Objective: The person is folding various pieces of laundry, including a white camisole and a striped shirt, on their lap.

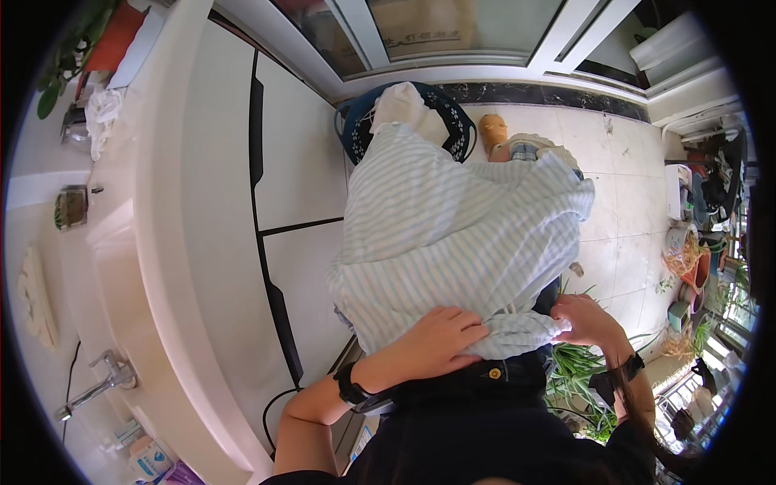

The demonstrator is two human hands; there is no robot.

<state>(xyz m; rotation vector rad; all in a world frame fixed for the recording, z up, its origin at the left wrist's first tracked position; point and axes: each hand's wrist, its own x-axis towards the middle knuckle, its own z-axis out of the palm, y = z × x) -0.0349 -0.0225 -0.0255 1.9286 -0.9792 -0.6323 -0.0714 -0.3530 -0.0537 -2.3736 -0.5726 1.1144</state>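
Note:
A light cloth with pale blue and white stripes (448,230) is spread over my lap and knees, with creases across it. My left hand (433,339) lies over its near edge, fingers curled on a gathered strip of the cloth beside my waist. At the right end of that strip, my right hand (582,321) pinches the fabric between thumb and fingers. The cloth's far end reaches a dark blue basket (461,118) with a pierced pattern. Cream fabric (403,106) sits in the basket, and the striped cloth hides part of its near side.
A white cabinet (297,151) and a pale sink counter (163,242) with a chrome faucet (112,379) run along the left. Ahead stands a framed glass door (461,30). An orange slipper (493,128) rests on the tiled floor (630,206). Potted plants (576,364) stand right.

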